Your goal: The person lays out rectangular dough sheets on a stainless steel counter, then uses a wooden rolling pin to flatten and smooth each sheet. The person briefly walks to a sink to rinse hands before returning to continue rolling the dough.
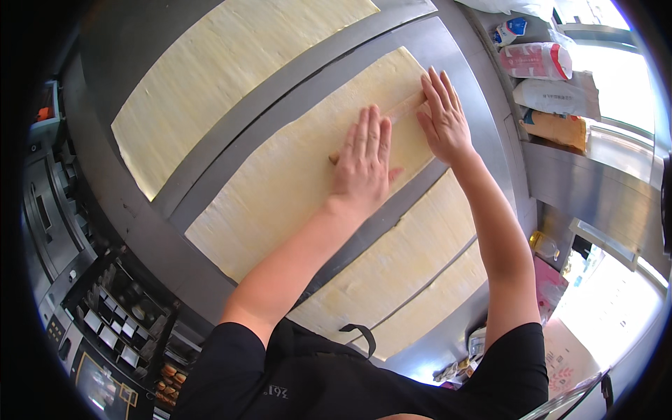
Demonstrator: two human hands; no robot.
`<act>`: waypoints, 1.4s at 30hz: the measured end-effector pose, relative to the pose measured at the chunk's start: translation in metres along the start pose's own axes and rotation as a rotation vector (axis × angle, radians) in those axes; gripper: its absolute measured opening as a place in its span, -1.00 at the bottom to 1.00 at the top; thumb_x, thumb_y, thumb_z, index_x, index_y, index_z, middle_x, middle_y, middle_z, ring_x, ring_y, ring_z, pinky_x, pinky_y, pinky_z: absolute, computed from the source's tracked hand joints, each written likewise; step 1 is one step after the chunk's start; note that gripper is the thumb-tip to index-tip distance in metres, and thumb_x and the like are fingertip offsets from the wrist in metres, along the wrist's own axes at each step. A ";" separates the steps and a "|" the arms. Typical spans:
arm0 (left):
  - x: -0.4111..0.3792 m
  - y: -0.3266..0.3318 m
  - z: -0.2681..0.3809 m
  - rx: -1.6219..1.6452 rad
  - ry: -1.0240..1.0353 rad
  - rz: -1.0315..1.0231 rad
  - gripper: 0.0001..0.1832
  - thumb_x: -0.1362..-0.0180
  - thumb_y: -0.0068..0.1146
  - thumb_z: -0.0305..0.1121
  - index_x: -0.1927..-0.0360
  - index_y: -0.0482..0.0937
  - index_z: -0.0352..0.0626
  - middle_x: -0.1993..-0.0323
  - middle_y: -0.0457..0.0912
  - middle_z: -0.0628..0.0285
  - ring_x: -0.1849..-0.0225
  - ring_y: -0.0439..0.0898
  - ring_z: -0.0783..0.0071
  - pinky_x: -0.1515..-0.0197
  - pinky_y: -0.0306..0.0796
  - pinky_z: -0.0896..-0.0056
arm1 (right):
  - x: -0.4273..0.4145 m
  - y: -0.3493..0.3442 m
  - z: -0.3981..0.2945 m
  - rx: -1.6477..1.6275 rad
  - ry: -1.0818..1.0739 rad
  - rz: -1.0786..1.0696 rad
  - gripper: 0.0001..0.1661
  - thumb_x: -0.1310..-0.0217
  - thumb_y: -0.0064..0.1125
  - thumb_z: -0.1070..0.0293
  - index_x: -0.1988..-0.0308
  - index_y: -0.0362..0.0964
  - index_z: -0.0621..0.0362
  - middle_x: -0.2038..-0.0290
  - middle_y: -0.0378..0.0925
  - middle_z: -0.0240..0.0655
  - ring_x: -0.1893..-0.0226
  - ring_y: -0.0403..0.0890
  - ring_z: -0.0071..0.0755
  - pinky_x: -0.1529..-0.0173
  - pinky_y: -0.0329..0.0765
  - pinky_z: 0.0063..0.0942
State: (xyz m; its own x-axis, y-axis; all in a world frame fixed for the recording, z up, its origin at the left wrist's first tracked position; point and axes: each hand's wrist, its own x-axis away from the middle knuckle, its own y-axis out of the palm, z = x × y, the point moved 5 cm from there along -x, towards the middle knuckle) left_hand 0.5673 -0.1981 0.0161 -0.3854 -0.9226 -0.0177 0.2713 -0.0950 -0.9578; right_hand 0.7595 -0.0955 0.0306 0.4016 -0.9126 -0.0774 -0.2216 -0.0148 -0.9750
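A wooden rolling pin lies across the middle sheet of dough on a metal worktop. Flat on the pin near its left end rests my left hand, fingers extended. My right hand lies over the pin's other end, by the edge of the dough, its fingers stretched out too. Neither hand is wrapped round the pin. Another long dough sheet lies beyond a seam in the worktop. Closer to my body are two narrower dough strips, side by side and partly hidden by my left arm.
Several bags stand on a ledge at the upper right. Trays of baked buns sit in a rack at the lower left, near metal oven equipment. A bottle of yellow liquid is to the right.
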 end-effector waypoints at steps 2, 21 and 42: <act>0.020 -0.005 0.017 0.119 0.060 -0.013 -0.01 -0.59 0.11 0.12 -0.76 0.10 -0.49 -0.82 0.00 -0.34 -0.85 0.00 -0.18 -0.84 -0.04 -0.11 | 0.030 -0.014 0.001 -0.010 0.053 -0.044 -0.27 -0.66 0.11 0.18 -0.67 0.28 -0.04 -0.76 0.20 -0.29 -0.79 0.08 -0.10 -0.81 0.00 0.03; 0.003 0.016 0.045 0.122 -0.022 -0.002 -0.08 -0.63 -0.01 0.04 -0.77 0.09 -0.47 -0.84 -0.01 -0.26 -0.86 -0.01 -0.11 -0.84 -0.07 -0.11 | 0.055 0.004 0.032 -0.018 0.076 0.120 -0.30 -0.78 -0.13 0.05 -0.68 0.25 0.02 -0.77 0.17 -0.26 -0.81 0.00 0.03 -0.83 -0.03 0.02; -0.030 -0.004 -0.017 0.119 -0.127 0.235 -0.14 -0.64 0.05 0.03 -0.75 0.19 -0.40 -0.84 0.05 -0.20 -0.87 0.01 -0.05 -0.85 -0.13 -0.12 | -0.010 0.012 0.033 0.071 0.115 0.166 -0.28 -0.77 -0.05 -0.03 -0.66 0.28 0.04 -0.74 0.25 -0.25 -0.79 0.09 -0.14 -0.82 -0.02 0.00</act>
State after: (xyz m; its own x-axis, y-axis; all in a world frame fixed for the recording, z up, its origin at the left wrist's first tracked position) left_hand 0.5630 -0.1636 0.0157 -0.1886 -0.9631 -0.1920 0.4445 0.0907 -0.8912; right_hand 0.7822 -0.0728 0.0128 0.2596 -0.9409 -0.2177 -0.2112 0.1646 -0.9635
